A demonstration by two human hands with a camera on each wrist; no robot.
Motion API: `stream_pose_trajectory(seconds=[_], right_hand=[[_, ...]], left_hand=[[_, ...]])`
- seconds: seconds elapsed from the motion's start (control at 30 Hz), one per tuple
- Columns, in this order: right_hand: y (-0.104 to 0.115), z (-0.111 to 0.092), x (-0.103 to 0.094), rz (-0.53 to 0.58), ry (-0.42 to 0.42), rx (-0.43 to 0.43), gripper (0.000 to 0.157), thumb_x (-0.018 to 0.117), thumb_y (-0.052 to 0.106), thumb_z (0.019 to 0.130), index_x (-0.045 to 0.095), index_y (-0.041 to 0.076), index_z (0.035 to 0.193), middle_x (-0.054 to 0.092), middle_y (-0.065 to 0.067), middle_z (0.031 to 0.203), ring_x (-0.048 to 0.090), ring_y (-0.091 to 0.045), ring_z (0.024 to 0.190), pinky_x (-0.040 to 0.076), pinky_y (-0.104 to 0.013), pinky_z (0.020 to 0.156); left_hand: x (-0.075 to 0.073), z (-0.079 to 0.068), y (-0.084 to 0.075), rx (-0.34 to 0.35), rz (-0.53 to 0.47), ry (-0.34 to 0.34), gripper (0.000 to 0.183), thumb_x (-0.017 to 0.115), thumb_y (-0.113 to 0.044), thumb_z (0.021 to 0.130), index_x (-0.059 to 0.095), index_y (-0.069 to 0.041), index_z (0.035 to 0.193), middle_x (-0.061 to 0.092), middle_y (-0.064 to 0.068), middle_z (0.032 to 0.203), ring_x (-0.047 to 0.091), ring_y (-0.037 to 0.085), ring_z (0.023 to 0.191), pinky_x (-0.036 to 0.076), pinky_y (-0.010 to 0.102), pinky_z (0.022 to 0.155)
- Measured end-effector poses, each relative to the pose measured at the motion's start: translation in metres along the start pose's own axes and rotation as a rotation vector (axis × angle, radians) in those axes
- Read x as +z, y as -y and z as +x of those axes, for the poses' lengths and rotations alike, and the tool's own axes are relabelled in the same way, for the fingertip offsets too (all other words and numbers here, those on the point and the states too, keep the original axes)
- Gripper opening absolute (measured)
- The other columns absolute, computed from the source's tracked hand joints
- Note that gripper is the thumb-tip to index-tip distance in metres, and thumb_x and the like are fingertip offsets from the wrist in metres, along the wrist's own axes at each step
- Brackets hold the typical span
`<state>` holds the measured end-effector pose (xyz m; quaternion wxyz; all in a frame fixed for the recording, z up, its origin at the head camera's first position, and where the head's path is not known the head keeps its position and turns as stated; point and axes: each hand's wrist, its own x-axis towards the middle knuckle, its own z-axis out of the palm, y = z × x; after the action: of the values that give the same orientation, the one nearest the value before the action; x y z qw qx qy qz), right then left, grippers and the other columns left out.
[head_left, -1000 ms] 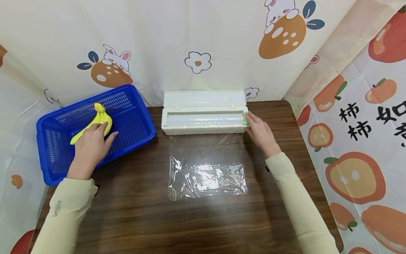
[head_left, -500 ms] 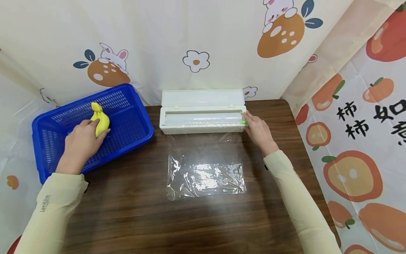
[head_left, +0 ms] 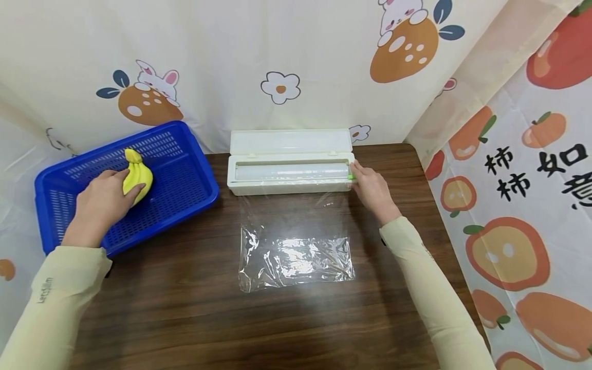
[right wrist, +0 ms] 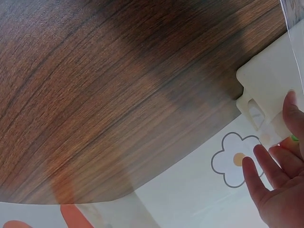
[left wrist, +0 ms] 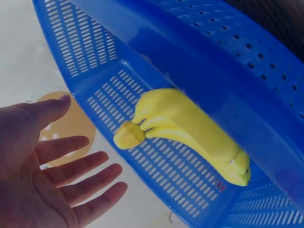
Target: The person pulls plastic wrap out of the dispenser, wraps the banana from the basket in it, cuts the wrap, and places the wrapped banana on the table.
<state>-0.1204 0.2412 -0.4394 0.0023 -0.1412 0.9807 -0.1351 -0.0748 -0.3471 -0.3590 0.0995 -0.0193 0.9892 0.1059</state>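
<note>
A bunch of yellow bananas (head_left: pixel 141 177) lies in a blue plastic basket (head_left: pixel 210 192) at the left of the head view. Over the bananas is my left hand (head_left: pixel 103 201). In the left wrist view, that hand (left wrist: pixel 61 166) has its fingers spread and fairly straight, apart from the bananas (left wrist: pixel 185 126). A white cling film dispenser (head_left: pixel 259 189) stands at the back with its lid (head_left: pixel 291 142) raised, a film roll (head_left: pixel 291 172) inside. My right hand (head_left: pixel 373 189) grips its right end, thumb on the front face, fingers by the green slider (head_left: pixel 351 177).
A sheet of clear film (head_left: pixel 296 257) runs from the dispenser onto the brown wooden table (head_left: pixel 259 329). Behind the table hangs a patterned curtain (head_left: pixel 222 61), and another printed cloth (head_left: pixel 555 195) borders the right side.
My left hand has shifted leftward over the bananas, showing more of the bunch's right side. The right hand stays at the dispenser's end. The head view has swung slightly.
</note>
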Motion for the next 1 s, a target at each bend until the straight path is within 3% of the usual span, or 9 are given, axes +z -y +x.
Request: stream_pose_trajectory(seconds=[0.5, 0.73, 1.0], right_hand=[[0.002, 0.002, 0.000, -0.028, 0.015, 0.009, 0.062, 0.073, 0.012, 0.099, 0.048, -0.006, 0.154, 0.046, -0.021, 0.160, 0.059, -0.048, 0.130, 0.049, -0.063, 0.106], [0.003, 0.004, 0.000, -0.028, 0.020, 0.014, 0.062, 0.073, 0.011, 0.099, 0.047, -0.006, 0.154, 0.045, -0.021, 0.160, 0.058, -0.047, 0.132, 0.049, -0.061, 0.107], [0.004, 0.002, -0.002, -0.029, 0.017, 0.012, 0.063, 0.074, 0.011, 0.099, 0.048, -0.007, 0.153, 0.046, -0.022, 0.159, 0.060, -0.047, 0.130, 0.050, -0.060, 0.106]], left_hand=[[-0.002, 0.020, 0.018, -0.042, -0.005, 0.054, 0.068, 0.052, -0.037, 0.110, 0.038, 0.017, 0.150, 0.038, 0.048, 0.142, 0.038, 0.066, 0.129, 0.041, 0.082, 0.093], [-0.012, 0.029, 0.025, -0.068, 0.015, 0.082, 0.078, 0.044, -0.050, 0.110, 0.039, 0.017, 0.150, 0.035, 0.049, 0.146, 0.034, 0.068, 0.132, 0.037, 0.084, 0.097], [-0.019, 0.036, 0.029, -0.084, 0.043, 0.054, 0.075, 0.040, -0.047, 0.112, 0.038, 0.017, 0.150, 0.038, 0.048, 0.143, 0.036, 0.068, 0.128, 0.039, 0.082, 0.097]])
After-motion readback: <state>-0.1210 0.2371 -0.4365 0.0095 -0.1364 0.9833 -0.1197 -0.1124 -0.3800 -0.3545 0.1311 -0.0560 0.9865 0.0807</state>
